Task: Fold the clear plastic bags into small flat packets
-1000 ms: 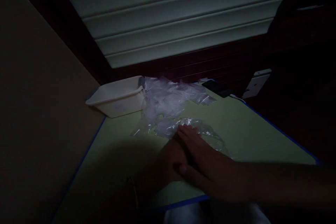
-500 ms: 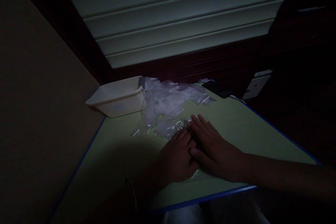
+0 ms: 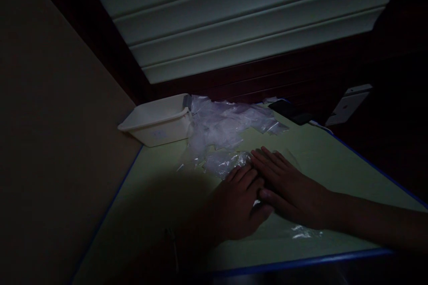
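Both my hands lie flat, side by side, on a clear plastic bag (image 3: 302,231) spread over the pale green table (image 3: 334,160). My left hand (image 3: 236,202) has its fingers stretched out, tips touching crinkled plastic (image 3: 225,162). My right hand (image 3: 289,185) is also flat, fingers pointing up-left, thumb against the left hand. A heap of small clear plastic bags (image 3: 227,122) lies just beyond the fingertips.
A white plastic tub (image 3: 157,120) stands at the table's far left corner beside the heap. A dark phone-like object (image 3: 290,111) lies at the far edge, a pale device (image 3: 347,104) beyond it. A beige wall runs along the left. The scene is very dim.
My right hand, which lay across the left one, slid off to the right and forward. Both hands now rest side by side, flat on the plastic.
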`<state>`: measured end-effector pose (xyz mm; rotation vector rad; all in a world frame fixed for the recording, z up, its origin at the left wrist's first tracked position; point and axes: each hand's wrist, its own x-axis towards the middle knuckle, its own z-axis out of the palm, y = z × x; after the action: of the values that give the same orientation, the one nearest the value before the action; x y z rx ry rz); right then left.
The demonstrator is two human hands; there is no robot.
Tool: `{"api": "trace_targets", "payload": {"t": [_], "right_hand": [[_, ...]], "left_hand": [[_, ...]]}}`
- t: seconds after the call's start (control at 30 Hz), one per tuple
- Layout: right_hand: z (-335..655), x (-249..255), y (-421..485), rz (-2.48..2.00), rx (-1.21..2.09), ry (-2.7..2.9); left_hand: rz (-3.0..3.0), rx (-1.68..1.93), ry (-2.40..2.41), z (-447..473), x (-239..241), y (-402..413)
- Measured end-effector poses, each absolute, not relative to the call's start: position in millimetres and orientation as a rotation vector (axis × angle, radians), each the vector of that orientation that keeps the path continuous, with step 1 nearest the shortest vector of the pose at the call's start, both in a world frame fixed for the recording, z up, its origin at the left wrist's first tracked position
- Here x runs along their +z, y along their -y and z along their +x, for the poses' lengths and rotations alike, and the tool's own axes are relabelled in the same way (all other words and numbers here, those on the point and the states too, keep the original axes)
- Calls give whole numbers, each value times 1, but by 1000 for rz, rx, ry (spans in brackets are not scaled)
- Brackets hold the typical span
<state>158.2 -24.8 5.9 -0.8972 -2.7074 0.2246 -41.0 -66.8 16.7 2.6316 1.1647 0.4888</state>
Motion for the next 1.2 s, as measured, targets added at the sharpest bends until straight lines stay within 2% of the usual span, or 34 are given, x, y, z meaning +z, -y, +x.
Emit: {"api": "trace_targets", "payload": {"t": [0.43, 0.67, 1.0, 1.2], "right_hand": [[164, 2, 27, -869, 363, 2531], [163, 14, 29, -858, 560, 2441], [161, 22, 30, -833, 544, 2537], [159, 23, 30, -834, 560, 2529]], "left_hand": [[2622, 590, -1106, -45, 23, 69], [2530, 730, -1099, -47, 23, 72], [2299, 1044, -1103, -55, 16, 61], [2497, 975, -1308, -65, 8, 48]]}}
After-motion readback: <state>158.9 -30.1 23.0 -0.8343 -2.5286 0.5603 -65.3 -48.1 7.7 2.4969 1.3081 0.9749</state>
